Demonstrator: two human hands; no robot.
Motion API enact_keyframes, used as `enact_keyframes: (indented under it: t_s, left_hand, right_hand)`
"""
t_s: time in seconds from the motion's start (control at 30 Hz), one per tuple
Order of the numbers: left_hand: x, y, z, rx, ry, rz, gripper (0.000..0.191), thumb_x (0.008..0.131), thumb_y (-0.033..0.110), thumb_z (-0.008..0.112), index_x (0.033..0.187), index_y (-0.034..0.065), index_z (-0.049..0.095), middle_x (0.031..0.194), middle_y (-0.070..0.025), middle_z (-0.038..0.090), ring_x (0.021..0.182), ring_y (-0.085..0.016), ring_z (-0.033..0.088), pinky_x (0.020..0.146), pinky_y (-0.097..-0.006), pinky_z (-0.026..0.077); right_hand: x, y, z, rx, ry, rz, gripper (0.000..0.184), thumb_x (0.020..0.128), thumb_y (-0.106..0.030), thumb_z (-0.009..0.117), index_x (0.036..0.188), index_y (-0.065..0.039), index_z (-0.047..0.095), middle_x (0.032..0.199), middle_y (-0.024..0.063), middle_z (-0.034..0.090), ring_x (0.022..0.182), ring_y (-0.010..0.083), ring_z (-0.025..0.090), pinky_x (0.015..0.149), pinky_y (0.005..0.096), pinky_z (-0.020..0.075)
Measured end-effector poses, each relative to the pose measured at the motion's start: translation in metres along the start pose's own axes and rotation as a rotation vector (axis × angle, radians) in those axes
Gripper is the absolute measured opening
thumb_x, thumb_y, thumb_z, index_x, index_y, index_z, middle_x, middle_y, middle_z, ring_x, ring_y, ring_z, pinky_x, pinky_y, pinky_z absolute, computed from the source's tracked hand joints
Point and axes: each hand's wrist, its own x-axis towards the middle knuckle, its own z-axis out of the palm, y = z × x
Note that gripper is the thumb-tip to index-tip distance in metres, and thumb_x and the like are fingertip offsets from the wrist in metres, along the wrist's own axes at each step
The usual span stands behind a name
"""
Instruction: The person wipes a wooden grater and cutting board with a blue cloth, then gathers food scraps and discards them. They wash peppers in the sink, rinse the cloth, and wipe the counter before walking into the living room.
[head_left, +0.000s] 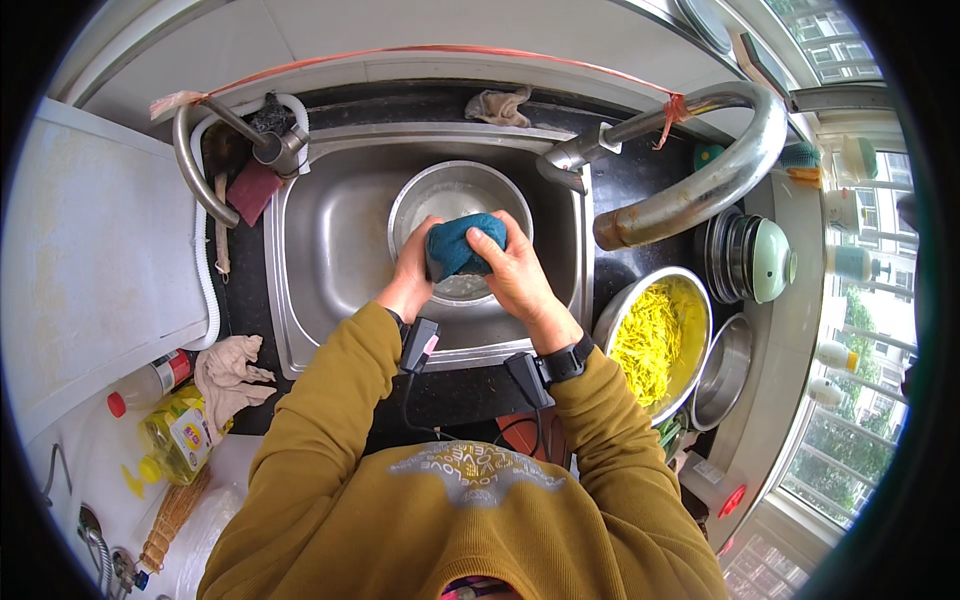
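Note:
A bunched teal cloth (463, 246) is gripped between both my hands above a round metal basin (397, 217). My left hand (409, 271) clasps its left side. On the other side, my right hand (517, 268) presses it with the thumb on top. Some water (450, 196) shows in the basin, which sits inside a stainless steel sink (337, 225). The cloth and my hands hide the basin's middle. Whether the cloth drips cannot be made out.
Right of the sink stands a metal bowl (709, 330) of yellow shreds (649, 345), beside stacked bowls (769, 259). A thick curved pipe (757, 165) and a faucet (562, 165) overhang the right. Another curved faucet (196, 180) is at left. Yellow detergent (176, 435) lies lower left.

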Motion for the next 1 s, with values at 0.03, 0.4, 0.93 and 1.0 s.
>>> enact_keyframes:
  t_s: [0.03,0.4,0.93,1.0]
  left_hand:
    - [0.000,0.001,0.002,-0.051,-0.033,0.005,0.038,0.102,0.048,0.051,0.109,0.0139,0.066,0.103,-0.0017,0.068,0.095,-0.016,0.064,0.088,-0.0338,0.049]
    - [-0.017,-0.019,0.021,-0.478,-0.054,-0.100,0.048,0.101,0.056,0.043,0.115,0.0134,0.058,0.108,-0.0076,0.062,0.101,-0.023,0.064,0.089,-0.0376,0.053]
    - [-0.017,-0.026,0.018,0.453,0.143,0.196,0.034,0.103,0.031,0.056,0.121,0.0037,0.061,0.102,-0.0029,0.063,0.092,-0.012,0.056,0.084,-0.0283,0.046]
    - [-0.014,-0.022,0.006,0.627,0.172,0.107,0.034,0.101,0.030,0.059,0.127,0.0072,0.060,0.108,-0.0039,0.063,0.100,-0.014,0.057,0.091,-0.0293,0.045]
  right_hand:
    - [-0.002,0.000,0.003,-0.145,0.084,-0.062,0.041,0.096,-0.018,0.070,0.132,-0.007,0.054,0.108,0.0052,0.062,0.096,0.0125,0.059,0.088,0.0265,0.0496]
    - [-0.005,0.057,0.016,-0.934,0.078,-0.508,0.034,0.090,-0.018,0.067,0.124,-0.013,0.063,0.150,0.0158,0.046,0.144,0.0456,0.032,0.117,0.0536,0.0305]
    - [0.084,0.072,-0.077,-1.091,0.339,0.101,0.049,0.095,-0.042,0.064,0.115,0.003,0.065,0.104,0.0312,0.069,0.104,0.0453,0.066,0.090,0.0483,0.0529]
    - [0.091,0.081,-0.092,-1.163,0.411,0.063,0.053,0.094,-0.045,0.065,0.116,0.003,0.064,0.108,0.0330,0.068,0.106,0.0457,0.066,0.092,0.0484,0.0518]
